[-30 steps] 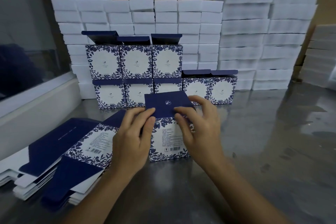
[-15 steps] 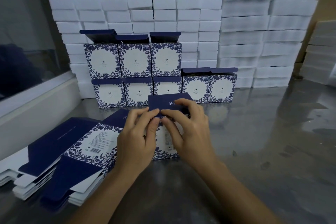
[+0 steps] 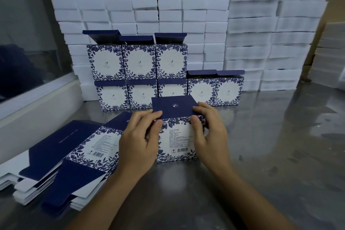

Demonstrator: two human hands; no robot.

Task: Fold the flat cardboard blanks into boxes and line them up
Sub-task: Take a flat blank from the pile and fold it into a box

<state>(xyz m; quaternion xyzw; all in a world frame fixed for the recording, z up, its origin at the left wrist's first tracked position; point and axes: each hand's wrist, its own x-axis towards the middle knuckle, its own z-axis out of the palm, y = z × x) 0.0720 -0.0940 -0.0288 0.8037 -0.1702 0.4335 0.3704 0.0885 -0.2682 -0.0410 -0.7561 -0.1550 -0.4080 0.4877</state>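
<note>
Box [image 3: 177, 136] on table [image 3: 270, 155] is grasped at its top corners by left hand [image 3: 138, 140] and right hand [image 3: 209, 132], lid flat.

1. The left hand [image 3: 138, 141] hid the near box's [image 3: 177, 136] left side.
2. Small print above the barcode on that box was too small to read.
3. The flat blanks [image 3: 61, 160] were cut off at the left edge.
4. The box hid part of the far lower row [image 3: 168, 92].
</note>
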